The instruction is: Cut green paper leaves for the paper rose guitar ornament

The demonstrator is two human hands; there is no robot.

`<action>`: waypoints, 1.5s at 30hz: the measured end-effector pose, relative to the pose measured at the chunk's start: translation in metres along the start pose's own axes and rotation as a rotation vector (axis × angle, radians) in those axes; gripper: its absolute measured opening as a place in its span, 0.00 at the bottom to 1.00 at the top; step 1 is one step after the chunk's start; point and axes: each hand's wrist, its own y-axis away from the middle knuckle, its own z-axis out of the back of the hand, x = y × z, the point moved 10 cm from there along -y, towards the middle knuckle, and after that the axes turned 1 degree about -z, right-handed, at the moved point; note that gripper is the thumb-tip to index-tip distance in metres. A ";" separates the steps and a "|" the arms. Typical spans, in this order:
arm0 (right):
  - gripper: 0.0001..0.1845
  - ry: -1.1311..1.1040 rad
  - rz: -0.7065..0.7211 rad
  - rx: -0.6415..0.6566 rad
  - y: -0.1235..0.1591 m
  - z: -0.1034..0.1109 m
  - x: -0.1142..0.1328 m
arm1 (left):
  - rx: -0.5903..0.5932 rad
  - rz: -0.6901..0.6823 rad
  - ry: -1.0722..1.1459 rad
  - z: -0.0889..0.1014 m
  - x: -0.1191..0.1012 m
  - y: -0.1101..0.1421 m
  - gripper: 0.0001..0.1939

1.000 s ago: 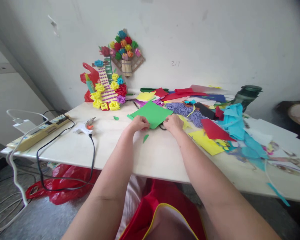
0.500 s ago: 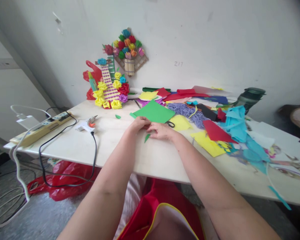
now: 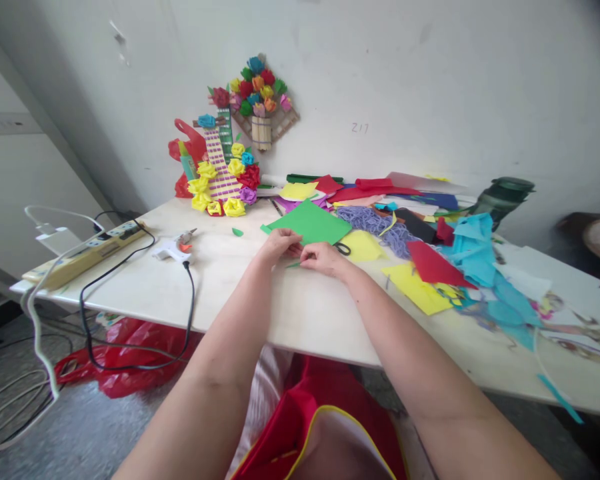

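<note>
Green leaf (image 3: 293, 265), already cut but loose, at fingertips of curled right hand (image 3: 325, 259) beside curled left hand (image 3: 282, 244), with grips too blurred to tell, near largely whole green sheet (image 3: 316, 220) and apart from second cut leaf (image 3: 237, 232).

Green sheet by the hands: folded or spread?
Mostly spread: the green sheet shows one broad, flat face just beyond the left hand. Cannot tell whether the narrow strip at its left corner is folded over.

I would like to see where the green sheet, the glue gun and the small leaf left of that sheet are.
Green sheet (image 3: 313, 222), head view: middle of its upper face.
Glue gun (image 3: 171, 251), head view: its white body.
Small leaf (image 3: 237, 232), head view: its middle.
</note>
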 end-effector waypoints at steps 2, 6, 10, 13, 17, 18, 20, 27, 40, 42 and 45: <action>0.02 0.003 -0.020 -0.100 0.000 0.012 -0.005 | -0.017 -0.051 -0.002 0.003 -0.006 0.000 0.13; 0.05 0.060 -0.073 -0.253 0.002 0.031 -0.015 | 0.012 -0.079 0.001 0.001 -0.010 0.000 0.16; 0.06 0.125 -0.089 -0.342 0.005 0.042 -0.017 | 0.188 -0.054 0.158 -0.015 -0.008 0.002 0.14; 0.06 0.162 -0.092 -0.381 0.007 0.045 -0.017 | 0.255 -0.072 0.253 -0.020 -0.010 0.004 0.11; 0.06 0.194 -0.067 -0.412 0.006 0.047 -0.015 | 0.262 -0.057 0.326 -0.021 -0.008 0.003 0.08; 0.05 0.201 -0.063 -0.426 0.007 0.047 -0.015 | 0.260 -0.053 0.342 -0.021 -0.008 0.002 0.07; 0.04 0.207 -0.053 -0.457 0.007 0.049 -0.016 | 0.255 -0.040 0.367 -0.021 -0.007 0.002 0.07; 0.03 0.216 -0.021 -0.502 0.008 0.050 -0.014 | 0.223 -0.019 0.408 -0.022 -0.004 0.001 0.08; 0.04 0.285 0.001 -0.480 0.009 0.049 -0.005 | 0.190 0.059 0.461 -0.022 0.002 -0.001 0.09; 0.04 0.294 0.005 -0.476 0.009 0.049 -0.004 | 0.189 0.066 0.478 -0.022 0.003 -0.001 0.09; 0.04 0.292 0.020 -0.472 0.009 0.048 -0.003 | 0.189 0.075 0.495 -0.022 0.005 -0.002 0.08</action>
